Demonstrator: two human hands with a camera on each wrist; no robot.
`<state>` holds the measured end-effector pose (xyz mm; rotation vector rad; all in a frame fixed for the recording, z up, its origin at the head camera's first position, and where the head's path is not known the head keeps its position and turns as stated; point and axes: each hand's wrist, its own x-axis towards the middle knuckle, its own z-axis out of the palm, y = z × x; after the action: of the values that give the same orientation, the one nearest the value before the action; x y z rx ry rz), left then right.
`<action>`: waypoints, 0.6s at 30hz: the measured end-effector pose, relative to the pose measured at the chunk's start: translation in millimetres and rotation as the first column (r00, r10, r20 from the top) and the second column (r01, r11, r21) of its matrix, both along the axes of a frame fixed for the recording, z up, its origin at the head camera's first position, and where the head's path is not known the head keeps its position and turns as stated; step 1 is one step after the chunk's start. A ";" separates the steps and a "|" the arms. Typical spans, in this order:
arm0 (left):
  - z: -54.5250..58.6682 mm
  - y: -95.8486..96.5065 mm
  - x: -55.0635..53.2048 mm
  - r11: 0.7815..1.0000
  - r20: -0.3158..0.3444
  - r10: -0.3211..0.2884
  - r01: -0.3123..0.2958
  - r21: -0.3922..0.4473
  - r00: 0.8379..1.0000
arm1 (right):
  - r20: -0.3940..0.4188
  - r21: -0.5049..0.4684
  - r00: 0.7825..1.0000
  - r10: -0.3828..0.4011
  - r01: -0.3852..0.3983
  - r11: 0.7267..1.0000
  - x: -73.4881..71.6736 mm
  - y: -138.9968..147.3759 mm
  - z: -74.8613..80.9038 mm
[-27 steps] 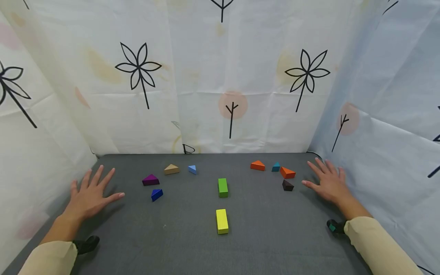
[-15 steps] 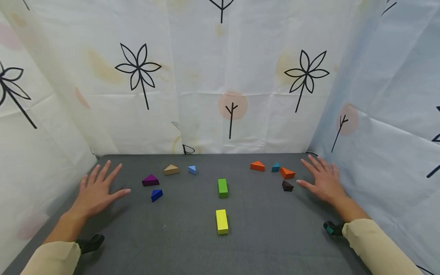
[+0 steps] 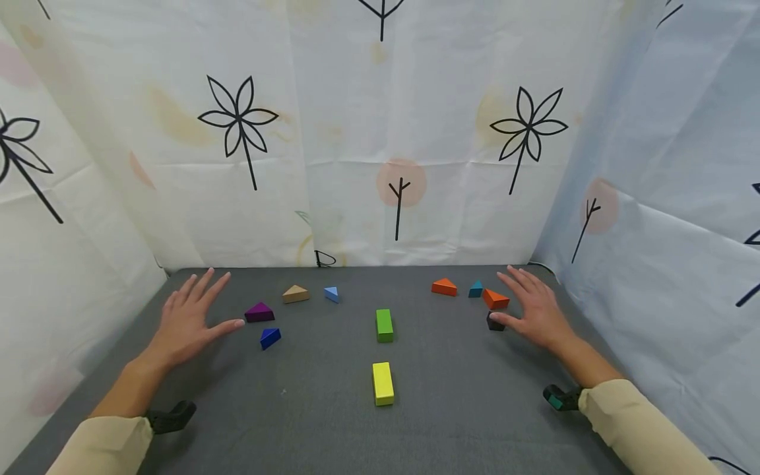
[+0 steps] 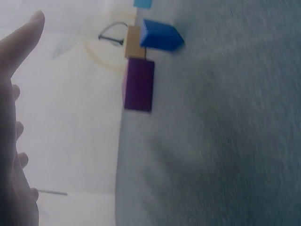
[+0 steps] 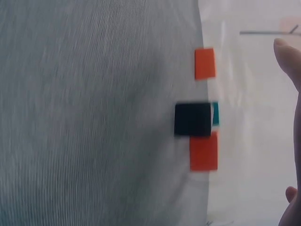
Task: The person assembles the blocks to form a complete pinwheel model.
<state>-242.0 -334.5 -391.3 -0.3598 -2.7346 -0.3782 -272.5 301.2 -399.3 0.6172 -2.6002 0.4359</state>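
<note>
My left hand (image 3: 185, 326) is spread above the cloth, left of a purple triangular block (image 3: 259, 313) and a dark blue triangular block (image 3: 270, 338). A tan triangular block (image 3: 295, 295) and a light blue one (image 3: 332, 294) lie farther back. On the other side, my right hand (image 3: 537, 315) has its fingers extended, its thumb overlapping a black block (image 3: 494, 322) in the head view. Near it lie two orange triangular blocks, one close by (image 3: 495, 299), and a teal triangular block (image 3: 475, 289). Neither hand holds anything.
A green rectangular block (image 3: 384, 326) and a yellow rectangular block (image 3: 382, 384) stand in line at the middle of the grey cloth-covered table (image 3: 320, 422). Printed white curtains (image 3: 350, 132) enclose the back and both sides.
Both hands have moved inward, the left to the right and the right to the left, toward the blocks. The blocks have stayed in place.
</note>
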 end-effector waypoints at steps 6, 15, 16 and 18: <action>8.7 17.1 0.3 0.998 -0.013 -0.045 0.046 0.050 0.999 | 0.030 -0.079 0.997 0.073 -0.071 0.994 4.8 -19.9 5.3; 15.4 38.8 4.5 0.958 0.005 -0.173 0.167 0.232 0.985 | 0.036 -0.198 0.982 0.187 -0.176 0.964 12.9 -45.4 4.6; 15.1 41.7 4.5 0.951 0.006 -0.185 0.178 0.252 0.983 | 0.035 -0.209 0.980 0.198 -0.186 0.960 14.0 -48.4 3.9; 14.3 48.2 4.5 0.938 0.007 -0.204 0.193 0.287 0.979 | 0.035 -0.227 0.976 0.214 -0.201 0.953 16.5 -54.7 2.4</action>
<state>-237.4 -286.3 -377.1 -0.5552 -2.6330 -0.8308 -256.0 246.5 -396.9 0.8124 -2.5017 0.8111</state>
